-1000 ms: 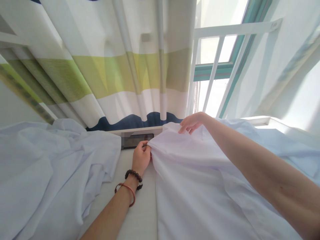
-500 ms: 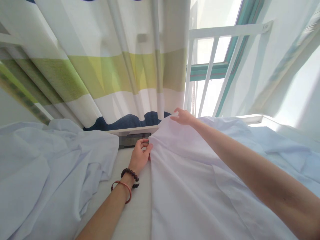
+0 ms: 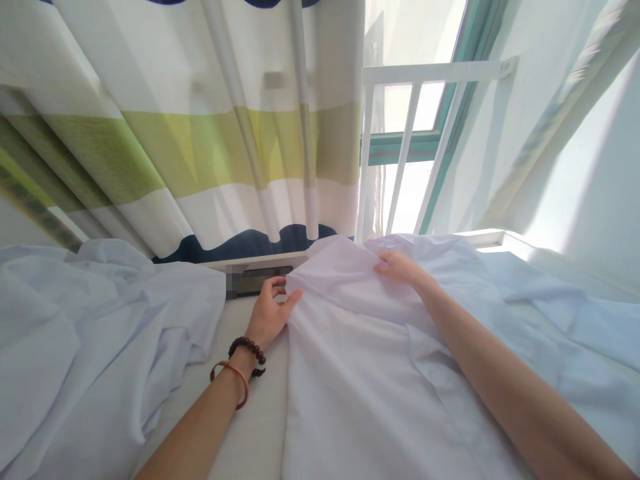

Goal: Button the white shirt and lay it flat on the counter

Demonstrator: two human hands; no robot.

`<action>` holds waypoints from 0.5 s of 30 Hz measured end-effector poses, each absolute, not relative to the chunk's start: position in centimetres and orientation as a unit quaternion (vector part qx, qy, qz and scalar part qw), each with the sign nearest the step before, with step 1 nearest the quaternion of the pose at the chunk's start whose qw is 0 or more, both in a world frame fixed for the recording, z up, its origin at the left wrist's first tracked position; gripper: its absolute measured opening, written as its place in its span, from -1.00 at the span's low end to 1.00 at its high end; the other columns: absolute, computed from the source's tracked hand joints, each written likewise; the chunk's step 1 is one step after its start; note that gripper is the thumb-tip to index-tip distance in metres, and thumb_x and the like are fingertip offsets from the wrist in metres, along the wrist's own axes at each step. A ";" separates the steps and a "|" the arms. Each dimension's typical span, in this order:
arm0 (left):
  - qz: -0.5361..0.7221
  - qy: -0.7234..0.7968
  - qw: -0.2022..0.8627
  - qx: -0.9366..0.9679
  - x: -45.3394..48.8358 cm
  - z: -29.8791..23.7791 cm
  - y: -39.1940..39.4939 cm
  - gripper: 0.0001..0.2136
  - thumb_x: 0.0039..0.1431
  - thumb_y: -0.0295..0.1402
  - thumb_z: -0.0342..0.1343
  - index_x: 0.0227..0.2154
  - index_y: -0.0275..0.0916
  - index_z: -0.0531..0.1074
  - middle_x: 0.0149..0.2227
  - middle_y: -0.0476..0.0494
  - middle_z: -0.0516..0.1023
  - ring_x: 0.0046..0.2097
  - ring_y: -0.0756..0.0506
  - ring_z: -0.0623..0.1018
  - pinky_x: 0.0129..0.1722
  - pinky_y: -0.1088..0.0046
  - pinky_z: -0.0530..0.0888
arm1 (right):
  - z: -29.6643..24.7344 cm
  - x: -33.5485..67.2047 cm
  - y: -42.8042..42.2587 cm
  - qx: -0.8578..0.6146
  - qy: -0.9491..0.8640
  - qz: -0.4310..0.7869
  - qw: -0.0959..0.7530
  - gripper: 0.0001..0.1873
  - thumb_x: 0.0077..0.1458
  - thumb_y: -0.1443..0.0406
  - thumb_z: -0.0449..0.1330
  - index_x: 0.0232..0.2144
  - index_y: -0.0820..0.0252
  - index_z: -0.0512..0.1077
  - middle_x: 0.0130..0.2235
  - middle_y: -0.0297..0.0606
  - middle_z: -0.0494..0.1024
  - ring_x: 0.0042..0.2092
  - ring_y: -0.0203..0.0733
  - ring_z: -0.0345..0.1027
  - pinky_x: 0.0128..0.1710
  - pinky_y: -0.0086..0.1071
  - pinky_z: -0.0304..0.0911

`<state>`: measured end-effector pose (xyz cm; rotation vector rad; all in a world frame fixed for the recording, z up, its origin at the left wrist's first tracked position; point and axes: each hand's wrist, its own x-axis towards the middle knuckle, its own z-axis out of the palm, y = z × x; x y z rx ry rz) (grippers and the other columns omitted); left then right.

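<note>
A white garment (image 3: 345, 373) lies spread on the bed in front of me, its straight left edge running toward me. My left hand (image 3: 273, 307) grips that edge near the far end, thumb on top and fingers curled partly out of sight under the cloth. Beaded and reddish bracelets circle the left wrist. Farther right, my right hand (image 3: 397, 268) is closed with its fingertips on the upper part of the same garment. Just beyond my left hand, a dark flat device (image 3: 250, 281), perhaps a phone, rests by the bed's far edge, partly blurred out.
Another rumpled white cloth (image 3: 110, 333) covers the left side of the bed. A striped curtain (image 3: 215, 147) hangs behind the far edge. White rails (image 3: 407, 140) stand before a green-framed window (image 3: 425, 143). The bare sheet (image 3: 255, 413) shows between the two cloths.
My right hand has moved right and toward me, from the garment's far corner onto its upper part. The left hand stays at the edge, its thumb now lying over the cloth. The view has shifted slightly.
</note>
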<state>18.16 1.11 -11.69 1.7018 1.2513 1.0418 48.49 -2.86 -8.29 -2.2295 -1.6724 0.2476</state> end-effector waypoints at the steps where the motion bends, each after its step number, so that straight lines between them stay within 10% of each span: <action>1: 0.403 0.488 0.389 0.670 18.2 -11.6 1.0 -0.46 -0.07 -0.13 0.29 -0.07 -0.23 0.25 -0.18 -0.18 0.54 -0.46 -0.05 0.57 -0.46 0.42 0.51 | -8.3 48.7 -2.7 -0.783 -0.589 0.075 0.183 -0.85 0.11 0.33 0.14 -0.27 0.20 0.50 -0.16 -0.12 0.59 -0.06 0.01 0.41 -0.15 -0.32 0.23; 6: 0.388 0.490 0.385 0.679 18.0 -11.6 1.3 -0.50 -0.10 -0.12 0.28 -0.13 -0.27 0.32 -0.28 -0.19 0.57 -0.38 -0.13 0.60 -0.41 0.37 0.53 | -8.6 49.4 -2.1 -0.789 -0.563 0.014 0.244 -0.63 0.29 0.21 -0.08 0.03 0.18 0.36 -0.04 -0.09 0.55 0.04 0.01 0.36 -0.11 -0.30 0.21; 15: 0.410 0.489 0.302 0.708 18.3 -11.6 1.1 -0.62 0.04 -0.23 0.14 -0.07 -0.26 0.39 -0.17 -0.21 0.54 -0.27 -0.14 0.56 -0.24 0.31 0.53 | -11.8 49.0 -2.4 -0.805 -0.547 0.008 0.229 -0.60 0.23 0.15 -0.02 -0.02 0.23 0.41 -0.09 -0.01 0.57 -0.07 0.14 0.42 -0.22 -0.20 0.23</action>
